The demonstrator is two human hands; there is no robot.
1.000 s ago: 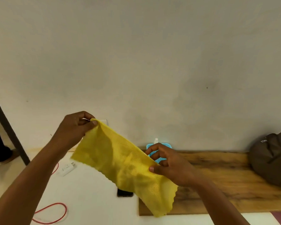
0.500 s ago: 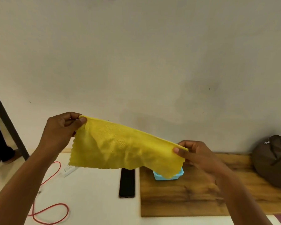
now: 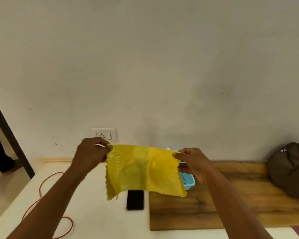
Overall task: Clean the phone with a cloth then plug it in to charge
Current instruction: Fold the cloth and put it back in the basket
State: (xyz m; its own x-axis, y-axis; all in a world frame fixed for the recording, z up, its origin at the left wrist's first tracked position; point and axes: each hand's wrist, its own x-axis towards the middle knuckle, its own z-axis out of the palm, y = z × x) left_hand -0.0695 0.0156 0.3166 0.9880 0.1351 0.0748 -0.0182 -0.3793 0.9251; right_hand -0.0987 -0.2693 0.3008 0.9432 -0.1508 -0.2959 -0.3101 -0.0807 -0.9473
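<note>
A yellow cloth (image 3: 143, 169) hangs spread in the air between my hands. My left hand (image 3: 91, 153) pinches its upper left corner and my right hand (image 3: 192, 161) pinches its upper right corner. Below the cloth, a black phone (image 3: 135, 200) lies flat on the white table (image 3: 97, 204), its far end hidden by the cloth. A red charging cable (image 3: 41, 192) loops across the table's left side. A white wall socket (image 3: 104, 134) sits on the wall just above my left hand.
A wooden board (image 3: 231, 204) covers the table's right part. On it stands a light blue basket (image 3: 188, 181), partly behind the cloth, and a brown bag (image 3: 290, 168) at the far right. A dark post (image 3: 9, 135) leans at the left.
My hands moved rightward and closer together, and the cloth now hangs straighter. The view shifted, showing the wall socket and more of the phone.
</note>
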